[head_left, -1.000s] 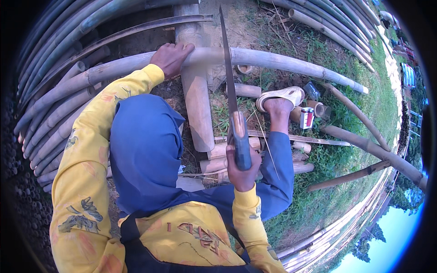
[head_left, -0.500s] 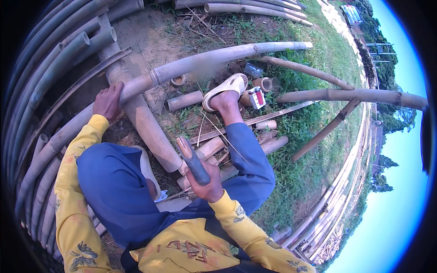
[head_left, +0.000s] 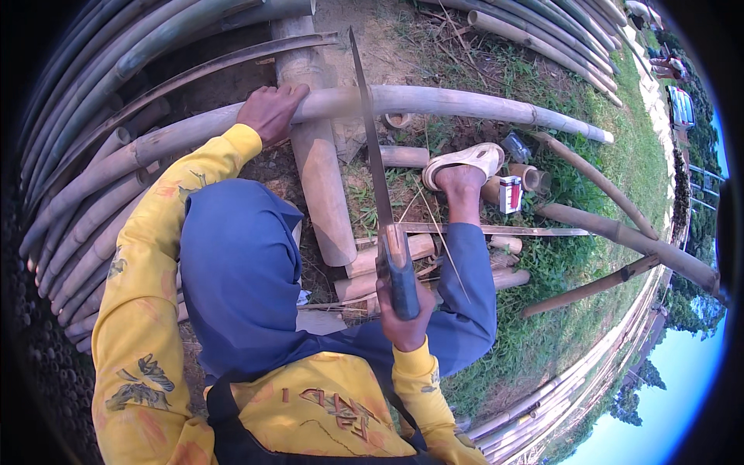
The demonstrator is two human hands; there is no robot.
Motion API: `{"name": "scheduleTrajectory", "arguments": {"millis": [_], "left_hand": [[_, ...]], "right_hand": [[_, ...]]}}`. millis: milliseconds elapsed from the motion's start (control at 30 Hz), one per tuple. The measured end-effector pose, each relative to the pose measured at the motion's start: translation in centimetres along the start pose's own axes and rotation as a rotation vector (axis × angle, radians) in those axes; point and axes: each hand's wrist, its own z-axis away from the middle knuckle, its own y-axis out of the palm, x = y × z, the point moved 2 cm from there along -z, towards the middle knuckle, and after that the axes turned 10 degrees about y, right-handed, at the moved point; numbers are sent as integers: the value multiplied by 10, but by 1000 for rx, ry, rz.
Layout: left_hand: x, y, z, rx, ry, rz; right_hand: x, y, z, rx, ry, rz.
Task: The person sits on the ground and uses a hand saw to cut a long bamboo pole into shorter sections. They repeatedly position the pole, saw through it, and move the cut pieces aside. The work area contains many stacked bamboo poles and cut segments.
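My left hand (head_left: 273,114) is closed over a long pale bamboo pole (head_left: 465,106), which rests across a thick bamboo log (head_left: 319,178). In my right hand (head_left: 407,314) is a long-bladed tool (head_left: 375,155) with a wooden handle wrapped dark at its lower end. Its narrow blade tapers to a point and passes in front of the pole in this view, to the right of my left hand. Whether blade and pole touch, or whether the edge has teeth, I cannot tell. My sandalled foot (head_left: 465,163) is on the ground beyond the blade.
Stacked bamboo poles (head_left: 101,232) fill the left side, and more poles (head_left: 542,39) lie at the far right. Short bamboo pieces (head_left: 403,156) and a red-and-white packet (head_left: 510,194) lie around my foot. A propped pole frame (head_left: 620,225) stands on the grass at right.
The scene has shifted rightward and upward as my head turned. The tool's handle has swung more upright, and its blade now shows clearly. My left hand still holds the pole.
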Motion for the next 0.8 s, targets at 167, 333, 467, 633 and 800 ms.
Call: {"name": "scheduleTrajectory", "arguments": {"millis": [167,333,467,633,800], "left_hand": [[-2,-17,-17,-26,46,-3],[-1,-3,4,-32,19,-17],[-5,-3,-2,-28,22,-11],[-5,-5,-14,33,9,5],[0,-7,-4,120,-3,6]], "right_hand": [[4,35,-125,38,-17,-75],[-21,-7,18,26,66,-3],[-6,-15,28,-42,49,24],[-3,29,-103,19,4,-29],[-25,6,6,-23,17,-23]]}}
